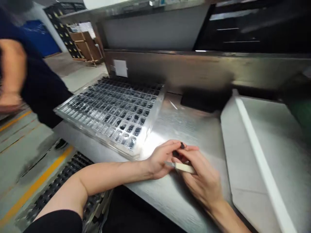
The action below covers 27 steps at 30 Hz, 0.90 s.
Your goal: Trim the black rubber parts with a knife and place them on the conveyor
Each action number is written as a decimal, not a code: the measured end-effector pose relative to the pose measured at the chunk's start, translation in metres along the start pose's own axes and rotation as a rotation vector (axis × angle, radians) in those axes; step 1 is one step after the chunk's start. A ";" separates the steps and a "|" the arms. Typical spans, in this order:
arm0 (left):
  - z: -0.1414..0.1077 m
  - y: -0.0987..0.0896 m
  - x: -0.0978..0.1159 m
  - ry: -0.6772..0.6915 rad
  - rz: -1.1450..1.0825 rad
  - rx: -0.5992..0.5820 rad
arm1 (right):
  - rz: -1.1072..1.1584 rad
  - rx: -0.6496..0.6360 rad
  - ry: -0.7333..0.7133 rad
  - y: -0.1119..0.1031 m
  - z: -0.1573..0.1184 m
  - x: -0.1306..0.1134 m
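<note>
Knife (184,167) gripped in right hand (202,178), long axis crosswise, blade pointing at the left palm | left hand (160,158) pinching dark part (182,145), right there where both hands' fingertips meet

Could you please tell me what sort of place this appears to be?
Probably a factory workshop: a large, clear plastic tray filled with small black parts sits on a silvery metal workbench, and a painted yellow line marks the floor.
</note>
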<state>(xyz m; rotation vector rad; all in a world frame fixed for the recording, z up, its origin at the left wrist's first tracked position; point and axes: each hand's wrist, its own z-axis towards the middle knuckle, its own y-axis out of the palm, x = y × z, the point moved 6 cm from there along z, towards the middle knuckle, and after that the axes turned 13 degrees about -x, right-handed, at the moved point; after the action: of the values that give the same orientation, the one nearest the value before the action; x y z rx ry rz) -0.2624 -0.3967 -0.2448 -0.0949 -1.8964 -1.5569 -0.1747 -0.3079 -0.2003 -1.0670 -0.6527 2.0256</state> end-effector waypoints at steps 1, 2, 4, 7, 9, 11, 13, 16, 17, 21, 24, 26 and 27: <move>-0.001 0.001 0.001 -0.008 0.002 0.003 | 0.007 -0.005 0.012 0.000 0.002 0.000; -0.002 0.002 0.001 -0.016 0.005 0.003 | 0.016 -0.013 0.028 0.001 0.003 0.002; -0.003 0.004 0.001 -0.031 0.021 0.010 | 0.037 -0.030 0.067 0.002 0.002 0.005; -0.003 0.007 0.000 -0.050 0.034 0.014 | 0.057 -0.033 0.119 0.001 -0.001 0.008; -0.003 0.010 0.001 -0.060 0.041 0.014 | 0.125 0.001 0.129 -0.002 -0.002 0.007; -0.002 0.012 0.005 -0.055 0.054 0.027 | 0.259 0.068 0.156 -0.007 -0.002 0.008; -0.002 0.012 0.012 -0.017 0.070 0.039 | 0.402 0.164 0.239 -0.012 -0.004 0.012; 0.000 0.010 0.023 0.037 0.093 0.030 | 0.502 0.315 0.436 -0.017 -0.011 0.024; 0.000 0.008 0.025 0.034 0.107 0.029 | 0.507 0.348 0.486 -0.017 -0.014 0.027; -0.002 0.005 0.024 -0.045 0.200 0.048 | 0.483 0.342 0.476 -0.017 -0.015 0.031; -0.005 0.010 0.021 -0.096 0.273 0.040 | 0.467 0.280 0.322 -0.018 -0.010 0.025; -0.007 0.013 0.020 -0.116 0.309 0.044 | 0.424 0.261 0.240 -0.020 -0.008 0.020; -0.008 0.014 0.020 -0.124 0.321 0.049 | 0.395 0.258 0.220 -0.021 -0.007 0.018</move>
<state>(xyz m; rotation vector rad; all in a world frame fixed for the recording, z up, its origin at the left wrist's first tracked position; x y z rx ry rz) -0.2680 -0.4072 -0.2220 -0.4610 -1.9023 -1.3112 -0.1676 -0.2799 -0.1974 -1.3119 -0.0624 2.2011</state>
